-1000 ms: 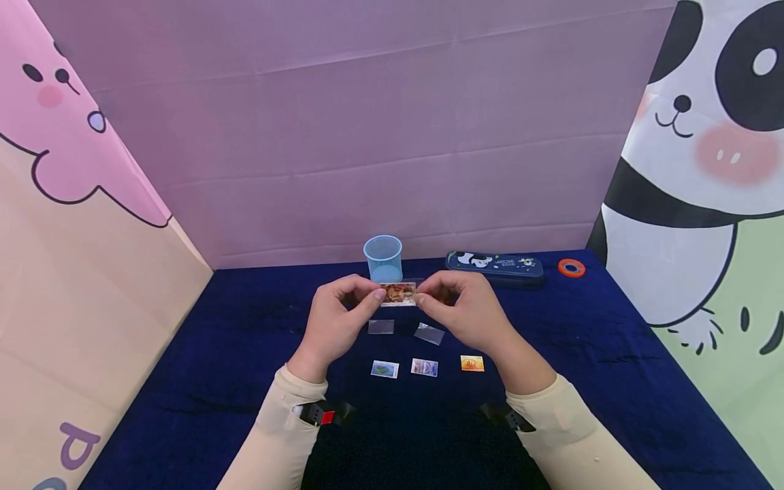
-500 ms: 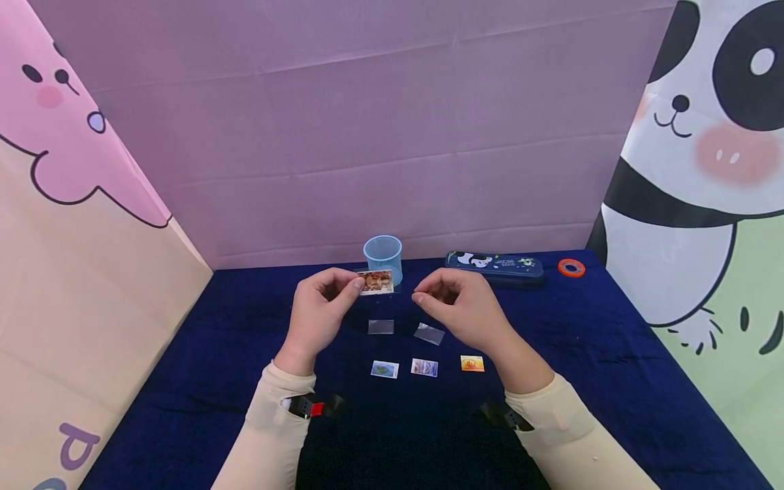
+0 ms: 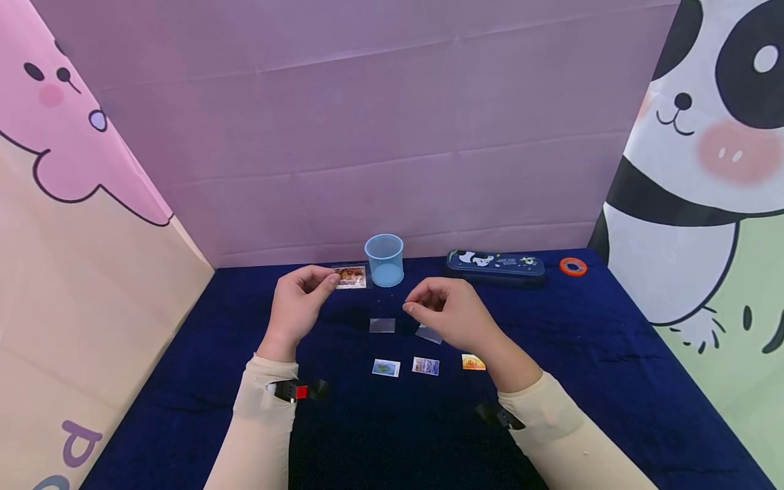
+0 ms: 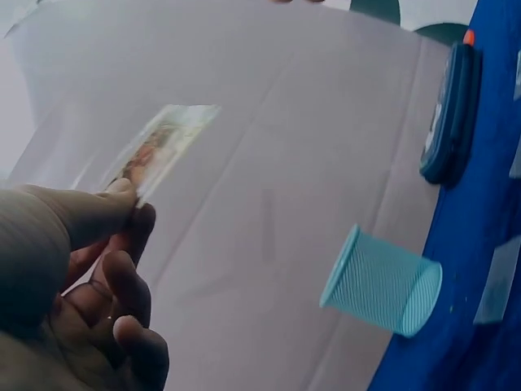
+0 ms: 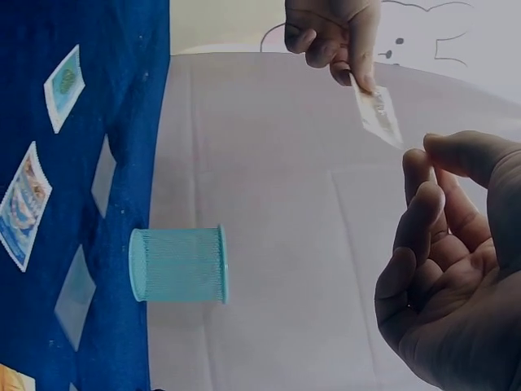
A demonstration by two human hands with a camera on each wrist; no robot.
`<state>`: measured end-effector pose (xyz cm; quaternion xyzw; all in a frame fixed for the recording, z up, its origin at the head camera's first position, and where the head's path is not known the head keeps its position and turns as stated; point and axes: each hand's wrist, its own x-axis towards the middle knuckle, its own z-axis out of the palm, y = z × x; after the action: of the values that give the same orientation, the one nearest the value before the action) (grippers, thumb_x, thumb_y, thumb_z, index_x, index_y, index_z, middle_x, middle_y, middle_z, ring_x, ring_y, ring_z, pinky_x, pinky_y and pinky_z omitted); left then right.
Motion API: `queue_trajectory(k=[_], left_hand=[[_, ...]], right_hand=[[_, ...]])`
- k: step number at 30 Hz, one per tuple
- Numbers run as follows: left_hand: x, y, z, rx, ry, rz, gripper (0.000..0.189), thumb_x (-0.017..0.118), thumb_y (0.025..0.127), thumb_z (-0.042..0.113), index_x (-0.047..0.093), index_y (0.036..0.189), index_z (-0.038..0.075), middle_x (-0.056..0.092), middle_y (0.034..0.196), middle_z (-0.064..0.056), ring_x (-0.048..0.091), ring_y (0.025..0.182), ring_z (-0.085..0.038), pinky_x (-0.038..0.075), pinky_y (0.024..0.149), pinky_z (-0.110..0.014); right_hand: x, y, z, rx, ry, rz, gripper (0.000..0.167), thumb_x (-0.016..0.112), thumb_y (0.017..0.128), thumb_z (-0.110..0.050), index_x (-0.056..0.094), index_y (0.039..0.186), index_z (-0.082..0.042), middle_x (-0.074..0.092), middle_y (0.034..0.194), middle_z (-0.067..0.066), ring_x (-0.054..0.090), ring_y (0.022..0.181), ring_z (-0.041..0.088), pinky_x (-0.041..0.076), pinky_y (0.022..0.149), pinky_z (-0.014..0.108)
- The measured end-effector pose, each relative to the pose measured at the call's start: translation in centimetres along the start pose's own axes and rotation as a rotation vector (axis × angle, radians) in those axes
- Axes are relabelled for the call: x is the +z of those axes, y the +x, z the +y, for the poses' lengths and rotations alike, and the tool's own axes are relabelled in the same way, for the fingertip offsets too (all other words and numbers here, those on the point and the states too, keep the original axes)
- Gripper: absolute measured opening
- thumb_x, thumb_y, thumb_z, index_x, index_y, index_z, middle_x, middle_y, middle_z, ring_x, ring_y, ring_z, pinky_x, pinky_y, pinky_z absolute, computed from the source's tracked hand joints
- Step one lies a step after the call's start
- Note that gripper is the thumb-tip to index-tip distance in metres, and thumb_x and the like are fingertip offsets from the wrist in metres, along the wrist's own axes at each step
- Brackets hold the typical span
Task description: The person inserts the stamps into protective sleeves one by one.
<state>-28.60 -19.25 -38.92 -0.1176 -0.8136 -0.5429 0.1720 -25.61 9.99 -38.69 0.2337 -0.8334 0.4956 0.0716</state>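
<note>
Between thumb and forefinger, my left hand [image 3: 298, 306] pinches a brown pictorial stamp [image 3: 351, 278], raised above the table beside the cup. A clear sleeve shows around the stamp's edges. My right hand [image 3: 450, 316] hovers apart from it, thumb and forefinger tips together and the other fingers curled, with nothing visible in them. Below lie two clear sleeves, one flat on the cloth [image 3: 382, 325] and a tilted sleeve [image 3: 428, 334] partly behind the right hand. Nearer the front are a green-blue stamp [image 3: 386, 368], a purple-blue stamp [image 3: 425, 366] and a yellow-orange stamp [image 3: 473, 362].
A light-blue mesh cup [image 3: 386, 262] stands at the back of the dark blue cloth [image 3: 202, 381]. To its right are a navy panda pencil case [image 3: 496, 267] and an orange-red tape roll [image 3: 572, 266]. A mauve backdrop [image 3: 392, 136] rises behind the table.
The right hand has let go of the sleeved stamp's right edge. My left hand has carried it left, past the cup, while the right has shifted slightly left and down.
</note>
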Motion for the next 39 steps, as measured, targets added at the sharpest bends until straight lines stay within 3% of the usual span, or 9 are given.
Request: queue_trajectory(k=[12,24,28,33,39], left_hand=[[-0.8,0.8,-2.8,-0.131,0.015,-0.019,0.017,0.07,0.103,0.02,0.076,0.113,0.008,0.064,0.095,-0.009,0.056,0.079,-0.024,0.047,0.068,-0.03],[-0.8,1.0,-4.8,-0.195,0.026,0.009,0.017,0.073,0.1,0.013,0.076,0.115,0.005,0.068,0.097,-0.01,0.056,0.084,-0.021,0.046,0.071,-0.028],[-1.0,1.1,-5.5,-0.244,0.041,0.003,0.018,0.071,0.102,0.017,0.076,0.114,0.005,0.069,0.098,-0.01,0.057,0.084,-0.021,0.049,0.072,-0.029],[-1.1,1.2,-6.4,-0.302,0.063,-0.023,0.022,0.069,0.104,0.022,0.077,0.114,0.005,0.068,0.099,-0.01,0.058,0.083,-0.022,0.05,0.073,-0.032],[-1.0,1.1,-7.7,-0.322,0.097,-0.074,0.021,0.069,0.103,0.021,0.077,0.114,0.005,0.07,0.102,-0.01,0.06,0.089,-0.027,0.05,0.074,-0.033]], right_hand=[[1.3,0.2,0.8,0.019,-0.026,-0.069,0.006,0.074,0.1,-0.026,0.076,0.099,-0.02,0.066,0.082,-0.005,0.057,0.068,0.019,0.046,0.057,0.03],[2.5,0.7,1.2,0.004,-0.02,-0.146,0.005,0.073,0.1,-0.021,0.075,0.097,-0.019,0.067,0.083,-0.004,0.059,0.07,0.019,0.048,0.059,0.031],[3.3,0.8,2.0,0.01,-0.024,-0.172,0.005,0.074,0.1,-0.022,0.075,0.096,-0.019,0.067,0.084,-0.005,0.06,0.07,0.018,0.048,0.06,0.03],[4.2,0.9,2.9,0.031,-0.053,-0.206,0.004,0.076,0.098,-0.022,0.074,0.095,-0.02,0.067,0.086,-0.006,0.061,0.071,0.016,0.048,0.061,0.03],[5.0,0.8,3.8,0.072,-0.075,-0.259,0.007,0.077,0.097,-0.024,0.074,0.095,-0.018,0.067,0.086,-0.006,0.061,0.07,0.016,0.049,0.061,0.031]])
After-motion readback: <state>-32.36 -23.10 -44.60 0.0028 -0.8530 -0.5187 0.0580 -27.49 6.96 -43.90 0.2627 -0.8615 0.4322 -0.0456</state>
